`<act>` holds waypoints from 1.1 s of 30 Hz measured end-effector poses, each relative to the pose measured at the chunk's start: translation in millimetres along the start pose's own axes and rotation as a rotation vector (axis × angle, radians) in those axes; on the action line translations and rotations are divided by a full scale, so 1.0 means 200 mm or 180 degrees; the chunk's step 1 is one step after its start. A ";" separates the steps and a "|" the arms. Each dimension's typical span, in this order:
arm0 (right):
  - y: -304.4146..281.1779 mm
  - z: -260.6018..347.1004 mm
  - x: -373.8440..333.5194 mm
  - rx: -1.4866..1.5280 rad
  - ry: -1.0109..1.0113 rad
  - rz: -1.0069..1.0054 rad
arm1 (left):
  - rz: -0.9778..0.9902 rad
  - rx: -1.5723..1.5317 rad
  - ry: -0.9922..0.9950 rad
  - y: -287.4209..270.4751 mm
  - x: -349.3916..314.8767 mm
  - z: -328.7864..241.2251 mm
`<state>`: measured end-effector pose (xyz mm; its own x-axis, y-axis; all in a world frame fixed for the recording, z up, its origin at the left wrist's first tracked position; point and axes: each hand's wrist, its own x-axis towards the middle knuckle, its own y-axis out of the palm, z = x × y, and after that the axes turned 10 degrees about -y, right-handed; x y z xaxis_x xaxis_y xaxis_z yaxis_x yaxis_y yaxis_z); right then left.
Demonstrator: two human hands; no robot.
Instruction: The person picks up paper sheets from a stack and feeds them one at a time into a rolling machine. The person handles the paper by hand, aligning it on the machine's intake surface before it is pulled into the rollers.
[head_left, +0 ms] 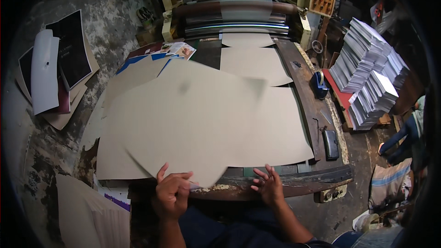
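I am pinching the near corner of a blurred grey sheet [183, 115] in my left hand [172, 195], seemingly swinging above the feed table [303, 183], while my right hand [268, 186] is resting open-fingered on the table's edge.

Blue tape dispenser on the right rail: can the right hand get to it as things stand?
Probably yes. The right hand is empty, fingers spread at the table's near edge, and the blue tape dispenser sits uncovered on the right rail, though far up, so a long stretch.
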<state>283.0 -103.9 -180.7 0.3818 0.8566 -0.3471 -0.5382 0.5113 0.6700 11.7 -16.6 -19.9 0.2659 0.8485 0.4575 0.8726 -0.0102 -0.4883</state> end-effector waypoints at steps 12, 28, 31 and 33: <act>-0.18 0.05 -0.13 -0.0508 0.0410 0.0198 | 0.0462 0.0447 0.0358 -0.05 0.05 0.10; -0.30 -0.11 -0.60 -0.1418 0.0509 0.0668 | 0.0285 -0.0391 -0.1214 -0.14 0.09 0.31; -0.29 -0.11 -0.58 -0.1295 0.0509 0.0581 | 0.0389 -0.0419 -0.1218 -0.15 0.11 0.34; -0.27 -0.12 -0.54 -0.1082 0.0496 0.0488 | 0.0301 -0.0546 -0.1262 -0.15 0.11 0.33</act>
<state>252.3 -222.7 -194.2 0.1735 0.9116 -0.3728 -0.8079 0.3483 0.4755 -35.4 38.0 -43.7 0.1993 0.9767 0.0800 0.9163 -0.1568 -0.3685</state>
